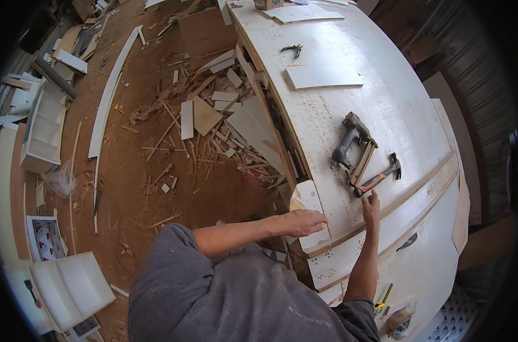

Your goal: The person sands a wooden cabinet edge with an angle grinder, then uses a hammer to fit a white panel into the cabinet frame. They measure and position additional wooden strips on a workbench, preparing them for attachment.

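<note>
Presently, R hand (372,214), grip released, is just beside hammer (380,180) on counter (396,108), nr. nail gun (352,135). L hand (306,223) curls at counter's edge; can't tell if its grip holds anything.

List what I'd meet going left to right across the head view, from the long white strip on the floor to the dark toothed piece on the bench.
Long white strip → square tan board → left hand → right hand → dark toothed piece
</note>
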Demonstrator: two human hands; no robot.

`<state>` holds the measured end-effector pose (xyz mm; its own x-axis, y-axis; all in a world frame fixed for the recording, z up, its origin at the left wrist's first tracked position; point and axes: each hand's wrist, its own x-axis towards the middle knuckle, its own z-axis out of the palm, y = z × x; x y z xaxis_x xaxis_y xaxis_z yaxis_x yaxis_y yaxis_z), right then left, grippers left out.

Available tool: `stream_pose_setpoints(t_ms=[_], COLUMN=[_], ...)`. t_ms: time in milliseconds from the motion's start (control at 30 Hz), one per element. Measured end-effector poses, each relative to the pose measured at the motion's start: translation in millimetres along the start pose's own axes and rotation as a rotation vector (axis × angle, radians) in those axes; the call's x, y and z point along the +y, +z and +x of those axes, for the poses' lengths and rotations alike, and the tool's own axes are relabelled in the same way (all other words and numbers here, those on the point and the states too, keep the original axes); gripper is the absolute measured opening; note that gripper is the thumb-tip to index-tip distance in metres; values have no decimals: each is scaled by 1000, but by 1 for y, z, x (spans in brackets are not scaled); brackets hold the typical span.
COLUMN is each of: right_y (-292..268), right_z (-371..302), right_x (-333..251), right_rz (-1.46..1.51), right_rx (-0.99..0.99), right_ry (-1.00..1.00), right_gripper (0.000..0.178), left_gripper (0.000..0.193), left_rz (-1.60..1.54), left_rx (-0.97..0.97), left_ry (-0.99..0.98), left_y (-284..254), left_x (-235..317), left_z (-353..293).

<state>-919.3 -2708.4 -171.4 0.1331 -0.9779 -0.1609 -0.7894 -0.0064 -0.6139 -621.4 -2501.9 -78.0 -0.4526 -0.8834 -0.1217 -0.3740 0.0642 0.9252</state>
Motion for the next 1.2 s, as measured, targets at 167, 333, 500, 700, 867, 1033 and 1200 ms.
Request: stream_pose_setpoints(t_ms=[167, 333, 500, 700, 867, 1033, 1200], right_y=[-12, 10, 4, 4, 24, 41, 35], right_z=[-22, -37, -35, -34, -33, -26, -26], right_x=[-76, -42, -55, -76, -52, -53, -104], right_rz=[-57, -91, 83, 63, 60, 85, 4], right_rx=[-199, 27, -7, 5, 236, 316, 320], right_ry=[98, -126, -42, 109, 192, 285, 415], right_gripper=[74, 72, 76, 74, 73, 71, 66], left_gripper=[38, 36, 35, 34, 35, 37, 39], left_rz=[-40, -99, -118, -97, -136, 36, -23], left_rx=[439, 652, 683, 797, 666, 604, 743], left_ry=[-324, -537, -666, -656, -696, -636, -569], left_y=[22, 84, 70, -18, -139, -280, -359], left_x=[-50, -101, -142, -215, -253, -253, -244], left_z=[-126, -201, -245, -266, -249, -221, -182])
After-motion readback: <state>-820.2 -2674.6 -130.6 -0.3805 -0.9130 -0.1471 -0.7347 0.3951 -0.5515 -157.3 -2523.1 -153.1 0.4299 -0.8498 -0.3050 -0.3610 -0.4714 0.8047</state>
